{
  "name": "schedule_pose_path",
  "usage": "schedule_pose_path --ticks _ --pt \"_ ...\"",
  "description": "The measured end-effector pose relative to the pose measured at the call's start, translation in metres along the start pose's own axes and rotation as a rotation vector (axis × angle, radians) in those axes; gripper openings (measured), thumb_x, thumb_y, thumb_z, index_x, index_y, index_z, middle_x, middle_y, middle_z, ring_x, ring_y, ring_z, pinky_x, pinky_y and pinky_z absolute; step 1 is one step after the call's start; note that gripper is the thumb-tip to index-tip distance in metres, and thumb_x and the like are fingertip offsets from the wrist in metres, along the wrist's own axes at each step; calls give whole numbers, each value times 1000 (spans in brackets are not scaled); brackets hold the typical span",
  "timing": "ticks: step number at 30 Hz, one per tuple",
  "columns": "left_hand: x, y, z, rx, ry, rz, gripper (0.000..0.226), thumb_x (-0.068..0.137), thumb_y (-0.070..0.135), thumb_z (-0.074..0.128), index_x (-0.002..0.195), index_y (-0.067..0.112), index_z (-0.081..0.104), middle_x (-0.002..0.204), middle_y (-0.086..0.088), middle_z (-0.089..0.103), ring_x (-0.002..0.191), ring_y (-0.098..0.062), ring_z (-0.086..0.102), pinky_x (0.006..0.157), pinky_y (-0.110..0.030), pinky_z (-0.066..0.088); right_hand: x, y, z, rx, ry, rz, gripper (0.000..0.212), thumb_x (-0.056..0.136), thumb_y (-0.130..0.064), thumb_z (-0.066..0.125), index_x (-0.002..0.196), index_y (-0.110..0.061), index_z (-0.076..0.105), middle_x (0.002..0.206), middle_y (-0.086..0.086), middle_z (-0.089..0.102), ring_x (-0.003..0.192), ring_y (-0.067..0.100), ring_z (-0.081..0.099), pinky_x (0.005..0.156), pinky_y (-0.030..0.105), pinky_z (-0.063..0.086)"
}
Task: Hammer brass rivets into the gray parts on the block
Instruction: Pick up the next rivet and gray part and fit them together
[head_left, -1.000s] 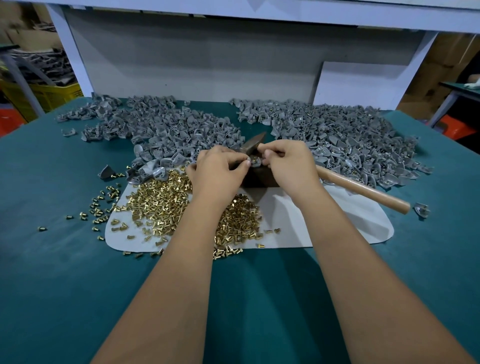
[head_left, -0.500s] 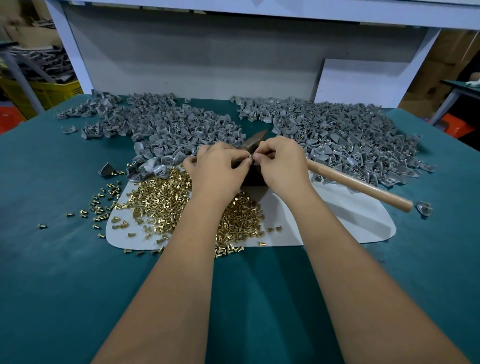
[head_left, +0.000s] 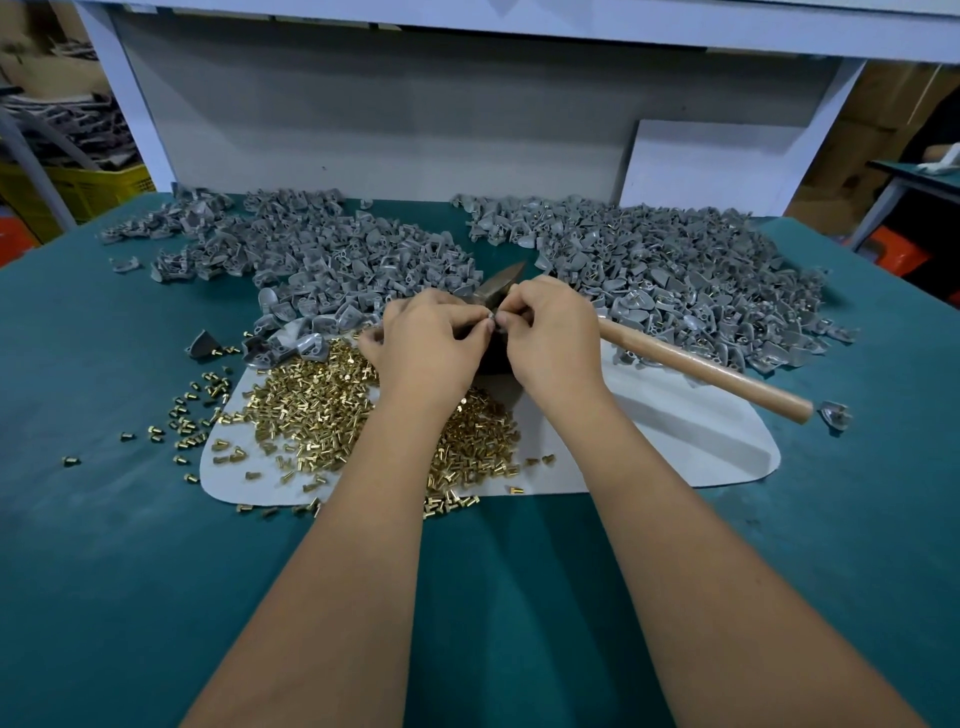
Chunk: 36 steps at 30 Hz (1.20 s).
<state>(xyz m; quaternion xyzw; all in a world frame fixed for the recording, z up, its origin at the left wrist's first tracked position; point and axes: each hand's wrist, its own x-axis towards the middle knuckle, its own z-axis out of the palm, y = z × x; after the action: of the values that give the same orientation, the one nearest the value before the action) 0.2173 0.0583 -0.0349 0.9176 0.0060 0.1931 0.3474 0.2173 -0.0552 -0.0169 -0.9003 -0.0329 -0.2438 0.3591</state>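
Both forearms reach far, hands meeting over the dark block (head_left: 493, 353) mid-table. Left hand (head_left: 426, 343) and right hand (head_left: 556, 332) pinch one small gray part (head_left: 497, 318) between curled fingertips. One hammer (head_left: 696, 366) under right hand. Brass rivets (head_left: 311, 400) near-left, two gray-part heaps (head_left: 675, 270) far: too many to count.

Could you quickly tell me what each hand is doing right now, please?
Left hand: fingers pinch a small gray part over the block.
Right hand: holds the hammer and pinches the same part.
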Motion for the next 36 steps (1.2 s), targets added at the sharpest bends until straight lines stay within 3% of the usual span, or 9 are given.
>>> schedule_pose_path --ticks 3,6,10,16,20,26,36 --pt "0 0 0 -40 -22 -14 15 91 46 62 101 45 73 119 18 58 122 -19 34 89 -39 15 -2 2 -1 27 -6 -6 9 86 -9 66 79 -11 70 89 -3 59 82 14 55 76 27 43" --pt "0 1 -3 -147 -22 -39 10 89 45 64 80 48 66 107 23 55 118 -15 31 84 -34 9 -4 5 -4 133 -14 15 9 87 -10 64 85 -12 73 91 -2 61 83 10 54 77 22 41" --pt "-1 1 -6 -282 -37 -56 24 87 41 67 66 48 59 90 28 52 107 -6 22 88 -34 10 -3 6 -10 334 9 159 19 94 -15 55 96 -17 74 91 -2 69 88 15 62 86 36 50" --pt "-1 0 -11 -364 -62 -62 16 88 35 67 74 42 66 92 25 50 120 -15 28 109 -50 21 -3 7 -12 357 -16 171 19 94 -14 56 101 -15 73 95 -1 68 93 15 61 91 38 49" --pt "-1 -2 -11 -257 -40 -51 10 88 40 66 78 42 65 105 22 53 126 -14 25 103 -41 16 -2 9 -11 305 -19 146 18 93 -16 57 102 -14 73 104 -3 63 97 10 57 93 30 45" --pt "1 -6 -7 -75 10 44 6 90 43 64 92 40 69 118 13 59 130 -19 25 106 -48 16 -1 8 -8 222 -30 56 10 88 -14 65 90 -14 74 96 -3 61 86 7 55 79 17 39" --pt "3 -7 -5 -41 31 64 9 90 44 63 94 39 70 117 13 58 130 -20 26 103 -45 15 1 4 -2 147 -49 -24 7 83 -10 70 79 -15 73 88 -8 58 85 8 55 78 21 43"
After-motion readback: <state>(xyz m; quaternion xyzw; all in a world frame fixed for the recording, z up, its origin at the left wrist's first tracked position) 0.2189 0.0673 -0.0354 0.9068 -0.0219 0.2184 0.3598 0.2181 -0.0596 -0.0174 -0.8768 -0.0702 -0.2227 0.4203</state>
